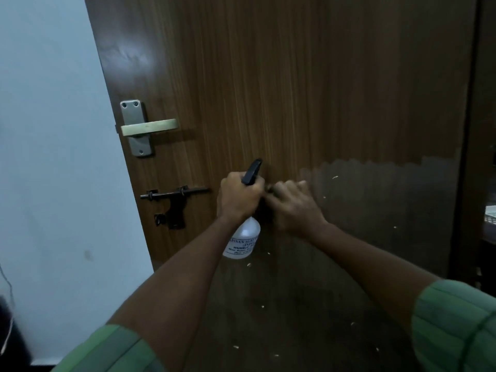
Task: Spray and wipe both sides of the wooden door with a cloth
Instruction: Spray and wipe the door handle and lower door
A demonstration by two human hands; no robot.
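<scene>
The left hand (239, 197) is wrapped around the neck of a translucent white plastic spray bottle with a black trigger head (245, 232), holding it upright just in front of the brown wood-grain door (295, 89), nozzle towards the panel. The right hand (292, 208), blurred, sits just beside the trigger with fingers curled; whether it grasps anything I cannot tell. Left of the hands are a black sliding bolt (174, 200) and, higher, a pale metal lever handle (146, 127), near the door's edge by the white wall (48, 130).
</scene>
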